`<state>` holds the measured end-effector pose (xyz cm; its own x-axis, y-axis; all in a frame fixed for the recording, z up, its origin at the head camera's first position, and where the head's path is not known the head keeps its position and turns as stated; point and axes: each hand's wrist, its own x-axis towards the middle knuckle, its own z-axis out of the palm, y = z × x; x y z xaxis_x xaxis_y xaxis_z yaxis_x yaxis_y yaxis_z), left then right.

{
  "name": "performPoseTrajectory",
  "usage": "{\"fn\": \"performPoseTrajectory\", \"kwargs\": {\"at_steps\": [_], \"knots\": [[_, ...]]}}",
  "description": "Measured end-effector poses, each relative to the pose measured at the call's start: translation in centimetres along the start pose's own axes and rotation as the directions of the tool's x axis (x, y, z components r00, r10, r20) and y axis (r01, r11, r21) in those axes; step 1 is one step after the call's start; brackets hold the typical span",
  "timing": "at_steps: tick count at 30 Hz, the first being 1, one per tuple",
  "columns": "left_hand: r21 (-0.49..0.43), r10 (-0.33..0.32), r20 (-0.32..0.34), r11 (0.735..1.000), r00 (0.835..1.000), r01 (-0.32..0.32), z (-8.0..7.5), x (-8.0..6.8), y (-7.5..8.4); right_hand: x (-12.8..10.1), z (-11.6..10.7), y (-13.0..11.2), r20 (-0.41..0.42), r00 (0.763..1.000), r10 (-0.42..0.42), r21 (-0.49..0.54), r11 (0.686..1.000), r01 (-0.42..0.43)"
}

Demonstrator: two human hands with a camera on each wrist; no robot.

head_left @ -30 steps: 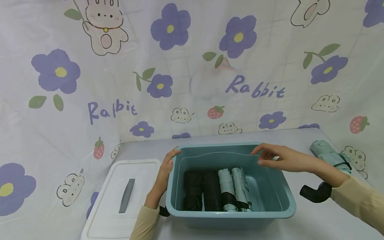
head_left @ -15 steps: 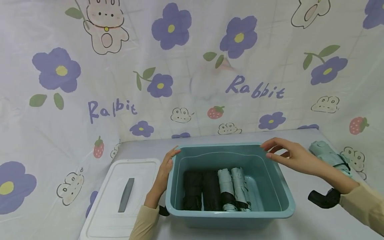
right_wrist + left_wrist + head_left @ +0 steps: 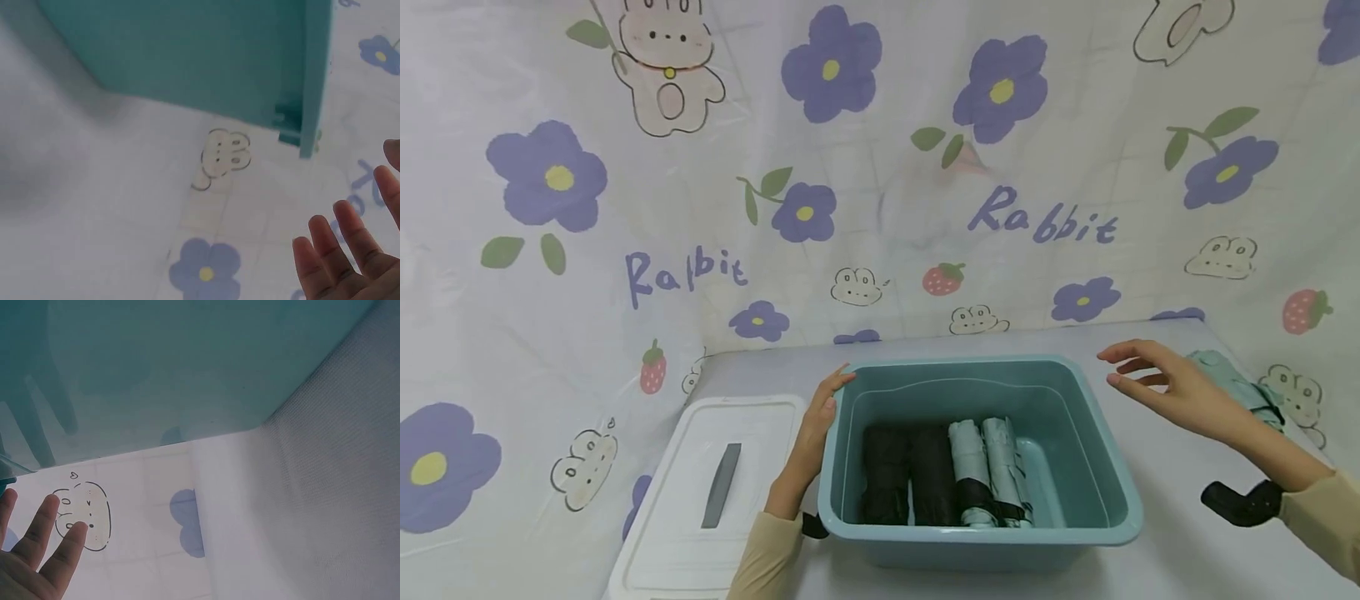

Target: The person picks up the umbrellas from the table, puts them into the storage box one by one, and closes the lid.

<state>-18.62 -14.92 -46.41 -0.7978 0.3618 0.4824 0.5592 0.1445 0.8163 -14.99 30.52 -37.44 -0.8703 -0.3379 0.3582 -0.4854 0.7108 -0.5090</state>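
Note:
A teal plastic bin [image 3: 977, 535] stands open on the table. Two black folded umbrellas [image 3: 886, 475] lie side by side in its left half. Beside them are two pale green folded umbrellas [image 3: 972, 467] with black straps. My left hand [image 3: 814, 429] rests against the bin's left rim, its fingers straight; three of the left fingers [image 3: 39, 528] show in the left wrist view. Off the right rim, my right hand [image 3: 1168, 387] hovers with relaxed, spread fingers and holds nothing. Behind it lies another pale green folded umbrella [image 3: 1236, 385], partly hidden by the hand and forearm.
A white lid [image 3: 752, 483] with a grey handle [image 3: 722, 486] lies on the table left of the bin. A printed curtain [image 3: 880, 167] with flowers and rabbits hangs behind and at both sides of the table [image 3: 1157, 492].
My right hand has moved right, from above the bin's far right corner out past its rim toward the pale green umbrella on the table. My left hand stays on the left rim.

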Motion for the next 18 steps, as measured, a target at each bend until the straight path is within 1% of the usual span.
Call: {"fn": "performPoseTrajectory", "kwargs": {"at_steps": [5,9,12,18], "knots": [[-0.011,0.003,-0.008,1.0,1.0,-0.003,0.1,0.1,0.1,-0.8,-0.6,1.7,-0.008,0.999,0.048,-0.021,0.999,-0.048],[-0.033,0.0,-0.012,0.999,1.0,0.0,0.1,0.0,0.2,-1.6,-1.1,3.5,-0.016,0.992,0.123,-0.051,0.991,-0.123],[-0.041,0.001,-0.012,0.999,1.0,-0.001,0.2,0.0,0.2,-2.0,-1.5,5.0,-0.032,0.987,0.159,-0.062,0.985,-0.161],[-0.044,-0.003,-0.015,0.999,1.0,0.003,0.2,0.0,0.2,-2.7,-1.6,8.2,-0.055,0.979,0.198,-0.061,0.978,-0.201]]}}
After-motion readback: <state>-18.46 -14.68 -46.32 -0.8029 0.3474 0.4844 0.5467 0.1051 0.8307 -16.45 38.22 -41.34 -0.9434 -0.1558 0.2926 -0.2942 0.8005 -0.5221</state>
